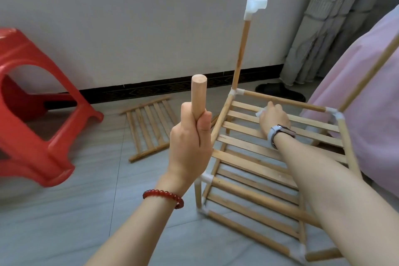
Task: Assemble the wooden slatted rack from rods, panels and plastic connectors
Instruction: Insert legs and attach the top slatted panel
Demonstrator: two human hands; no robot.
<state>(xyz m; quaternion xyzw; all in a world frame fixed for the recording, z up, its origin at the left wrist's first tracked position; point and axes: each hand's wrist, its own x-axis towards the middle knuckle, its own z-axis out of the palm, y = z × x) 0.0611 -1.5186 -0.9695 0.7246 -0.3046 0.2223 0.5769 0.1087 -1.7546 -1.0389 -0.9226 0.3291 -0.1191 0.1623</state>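
Nearest the camera, the left hand [191, 136] was closed in a fist round a loose wooden rod [198, 95], held upright with its cut end topmost. Just beyond, the half-built rack [254, 170] stood on the floor [64, 222], two slatted shelves already joined by rods and white connectors. The right hand [273, 117] reached over the upper shelf, fingers curled on a small white piece [260, 112], probably a connector, though most of it was hidden under the hand.

The rod looked light and stiff, easy to steer from its lower half. The frame seemed light too and likely to rock on its push-fit joints, so it would be best steadied at a corner rather than by the thin slats.

Farther off, a tall post [240, 54] carried an elbow connector [255, 7]. A spare slatted panel [149, 127] lay flat on the floor beside a tipped red stool [36, 114]. The rack's right side was cut off by the forearm and the pink bed [367, 93].
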